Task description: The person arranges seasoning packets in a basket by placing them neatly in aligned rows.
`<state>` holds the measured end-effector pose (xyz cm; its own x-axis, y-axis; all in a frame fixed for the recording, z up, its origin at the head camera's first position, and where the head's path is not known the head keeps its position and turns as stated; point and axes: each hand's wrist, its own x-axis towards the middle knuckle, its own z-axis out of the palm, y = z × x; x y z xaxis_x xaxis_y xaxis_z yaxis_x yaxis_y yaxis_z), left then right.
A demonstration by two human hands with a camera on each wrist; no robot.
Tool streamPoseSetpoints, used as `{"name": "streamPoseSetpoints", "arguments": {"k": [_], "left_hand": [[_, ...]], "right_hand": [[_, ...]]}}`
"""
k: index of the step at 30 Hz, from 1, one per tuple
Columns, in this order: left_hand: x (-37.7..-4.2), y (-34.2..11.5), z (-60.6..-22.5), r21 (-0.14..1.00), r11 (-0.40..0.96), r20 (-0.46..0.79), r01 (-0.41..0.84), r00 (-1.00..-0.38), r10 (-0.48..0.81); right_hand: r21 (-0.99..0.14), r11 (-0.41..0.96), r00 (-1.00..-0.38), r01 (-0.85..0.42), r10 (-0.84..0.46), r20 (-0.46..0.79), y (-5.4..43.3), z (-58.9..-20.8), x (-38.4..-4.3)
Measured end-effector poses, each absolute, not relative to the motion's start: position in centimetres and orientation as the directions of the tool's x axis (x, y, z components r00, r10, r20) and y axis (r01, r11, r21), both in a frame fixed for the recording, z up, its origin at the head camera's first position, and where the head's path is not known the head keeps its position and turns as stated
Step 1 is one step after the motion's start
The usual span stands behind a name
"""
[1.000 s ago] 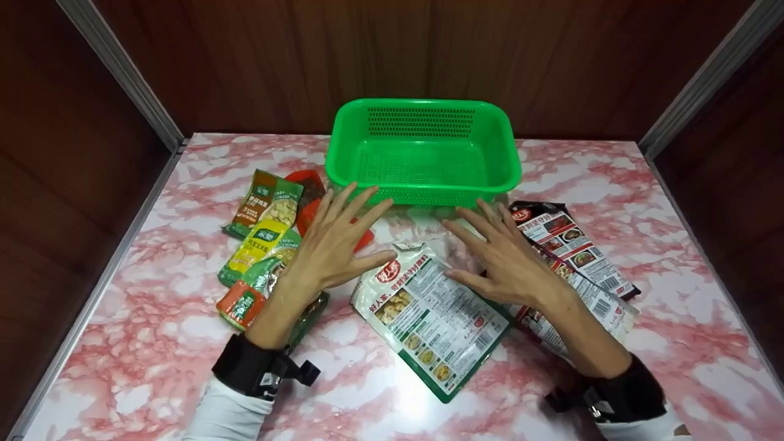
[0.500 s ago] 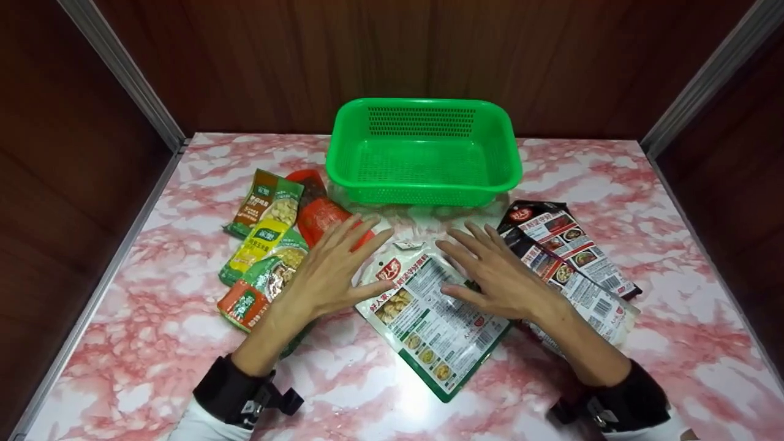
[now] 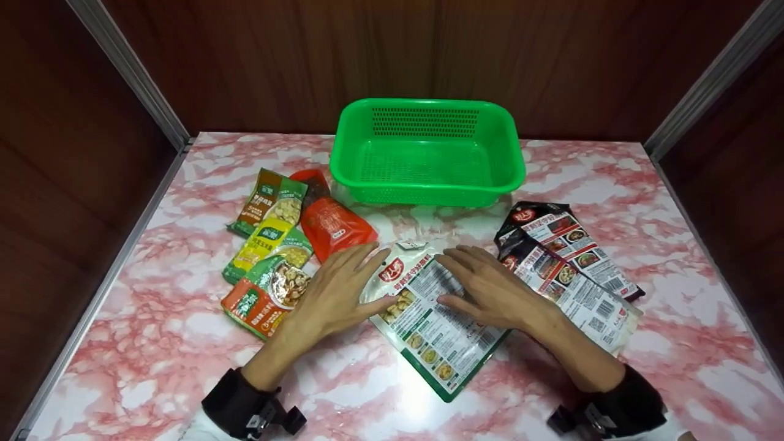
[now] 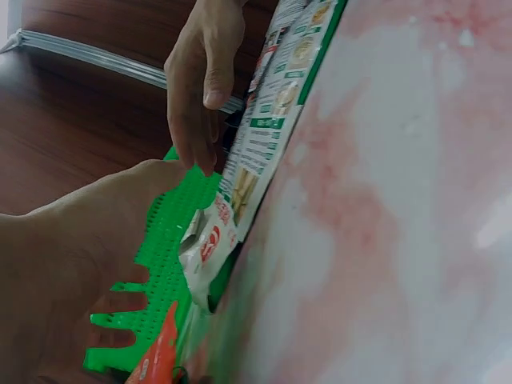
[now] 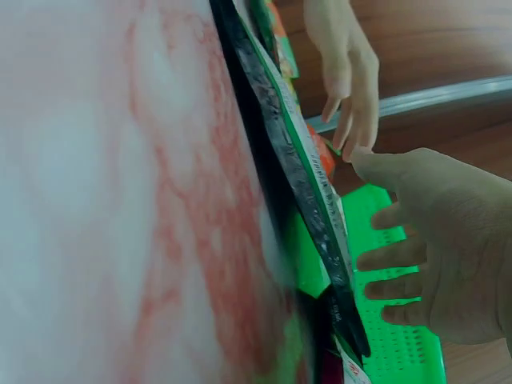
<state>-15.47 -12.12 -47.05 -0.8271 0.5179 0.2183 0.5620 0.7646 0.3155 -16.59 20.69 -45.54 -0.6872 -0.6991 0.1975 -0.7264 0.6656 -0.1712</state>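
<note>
In the head view a white and green food pouch [image 3: 429,331] lies askew on the table, printed side up. My left hand [image 3: 337,294] hovers over its left edge with fingers spread and relaxed. Over the pouch's upper right side is my right hand [image 3: 496,291], its fingers slightly bent and holding nothing. Both wrist views show a gap between the hands and the pouch [image 4: 276,112]. To the left of my left hand lie a red pouch [image 3: 337,226] and an orange and green soup packet [image 3: 260,303]. Dark seasoning pouches [image 3: 551,269] overlap beside my right hand.
A green plastic basket [image 3: 429,165] stands at the back of the table [image 3: 153,367] with nothing in it. Brown-green [image 3: 263,199] and yellow packets [image 3: 260,248] lie at the left. Dark wood panels [image 3: 429,49] enclose the back and sides.
Both hands have drawn back from near the basket toward the person and now hover lower over the white and green pouch. Their fingers are less spread. The pouches and basket stay put.
</note>
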Motion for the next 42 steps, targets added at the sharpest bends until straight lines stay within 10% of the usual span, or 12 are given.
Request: {"name": "streamPoseSetpoints", "arguments": {"k": [17,29,42], "left_hand": [[-15.4,-11.2,-49.2,0.459,0.776,0.133,0.432,-0.897,0.421],[-16.3,-10.8,-50.2,0.766,0.524,0.238,0.372,-0.921,0.307],[-16.6,-11.0,-49.4,0.961,0.263,0.037,0.088,-0.98,0.194]], "right_hand": [[-0.391,0.768,-0.847,-0.507,-0.527,0.064,19.5,-45.7,-16.7],[-0.635,0.709,-0.911,-0.307,-0.412,-0.02,19.0,-45.6,-17.8],[-0.805,0.554,-0.912,-0.212,-0.409,-0.041,19.3,-45.3,-18.0]]}}
